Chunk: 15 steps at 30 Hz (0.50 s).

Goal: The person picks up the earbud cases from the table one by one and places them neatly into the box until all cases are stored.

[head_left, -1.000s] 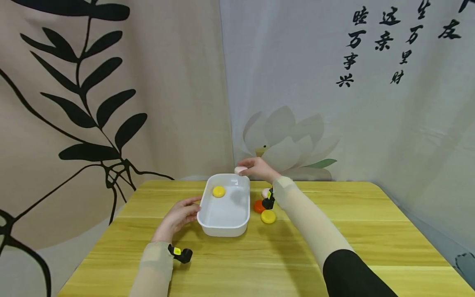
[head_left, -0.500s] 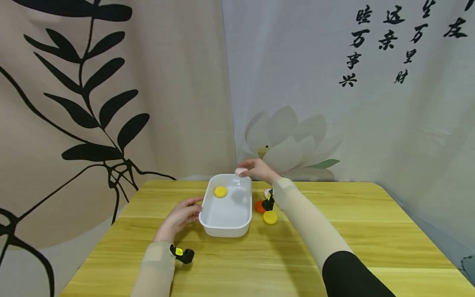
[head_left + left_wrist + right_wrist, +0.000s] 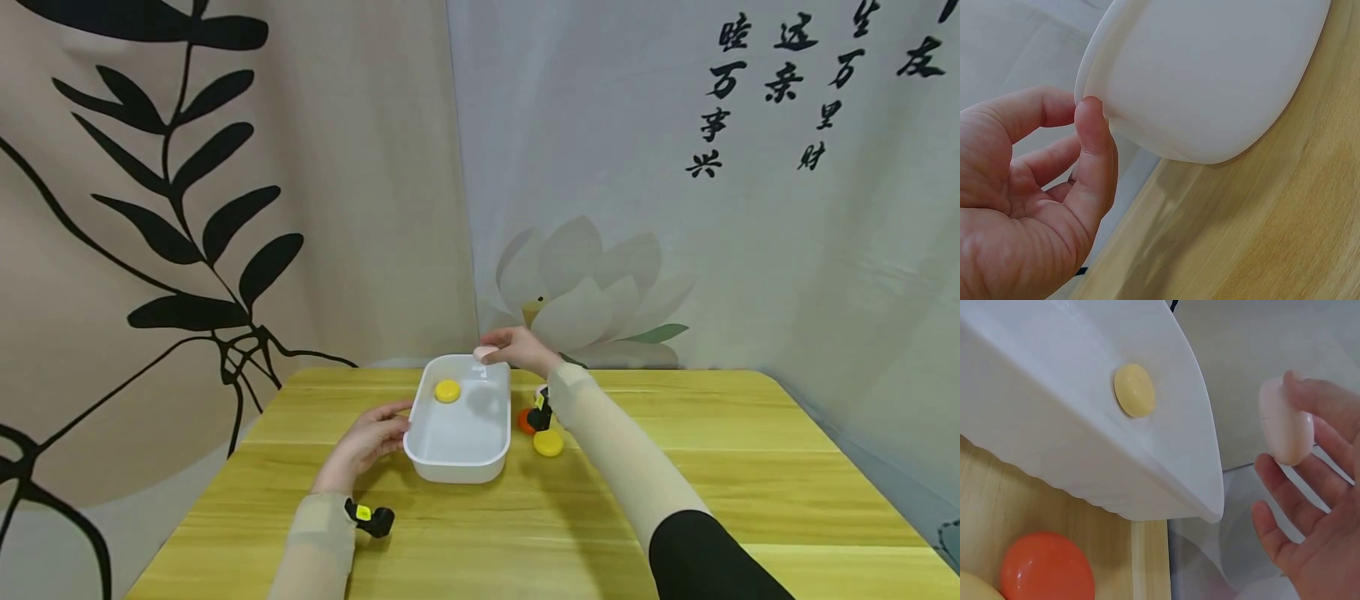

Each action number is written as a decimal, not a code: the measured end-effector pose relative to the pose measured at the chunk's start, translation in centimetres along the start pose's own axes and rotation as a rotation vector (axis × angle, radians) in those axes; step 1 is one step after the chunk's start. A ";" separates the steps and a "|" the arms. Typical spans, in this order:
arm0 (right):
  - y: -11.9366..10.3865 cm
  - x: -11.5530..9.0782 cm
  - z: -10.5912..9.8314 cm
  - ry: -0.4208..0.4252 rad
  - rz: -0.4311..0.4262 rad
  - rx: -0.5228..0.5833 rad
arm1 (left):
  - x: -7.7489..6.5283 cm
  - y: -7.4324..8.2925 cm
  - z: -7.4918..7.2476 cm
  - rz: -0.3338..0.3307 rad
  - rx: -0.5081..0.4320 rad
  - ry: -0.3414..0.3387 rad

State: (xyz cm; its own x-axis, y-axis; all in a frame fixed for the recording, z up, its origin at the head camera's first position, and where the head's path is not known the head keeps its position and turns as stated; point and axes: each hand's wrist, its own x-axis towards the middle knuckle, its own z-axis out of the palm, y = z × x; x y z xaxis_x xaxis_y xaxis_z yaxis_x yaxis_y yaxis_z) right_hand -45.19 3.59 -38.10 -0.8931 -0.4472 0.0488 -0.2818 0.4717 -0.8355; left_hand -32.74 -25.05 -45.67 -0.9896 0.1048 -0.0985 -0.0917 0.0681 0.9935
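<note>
A white rectangular basin [image 3: 459, 437] stands on the wooden table, with one yellow disc [image 3: 447, 391] lying inside toward its back left. At the basin's left side, my left hand [image 3: 369, 439] pinches the rim between thumb and forefinger, as the left wrist view shows. My right hand [image 3: 522, 350] is raised at the basin's back right corner and holds a pale pink rounded disc [image 3: 1284, 422] between thumb and fingers. In the right wrist view this disc is apart from the basin wall. Part of it is hidden by my thumb.
Right of the basin lie an orange disc [image 3: 526, 421] and another yellow disc [image 3: 548, 442]. A pale disc [image 3: 540, 389] beside them is mostly hidden by the black wrist camera [image 3: 539, 417]. A printed curtain [image 3: 375, 208] hangs behind the table's far edge.
The head view has shifted slightly. Both hands stay where they were, the left at the rim and the right with the pale pink disc at the back corner.
</note>
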 end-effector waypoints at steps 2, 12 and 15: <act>0.1 0.1 0.1 -0.005 -0.007 -0.008 | 0.0 0.0 0.0 -0.001 -0.001 0.001; 0.9 0.5 0.4 -0.021 0.015 -0.018 | -0.1 0.1 0.0 -0.007 -0.008 0.000; 0.8 0.5 0.4 -0.027 0.013 -0.027 | -0.1 0.1 0.0 -0.009 -0.010 0.002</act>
State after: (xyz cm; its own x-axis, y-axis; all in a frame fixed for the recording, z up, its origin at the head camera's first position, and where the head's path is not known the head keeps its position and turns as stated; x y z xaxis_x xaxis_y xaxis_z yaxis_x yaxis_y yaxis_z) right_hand -45.75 3.49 -38.96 -0.8873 -0.4606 0.0229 -0.2798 0.4980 -0.8208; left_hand -32.68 -25.06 -45.58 -0.9889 0.1024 -0.1073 -0.1016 0.0592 0.9931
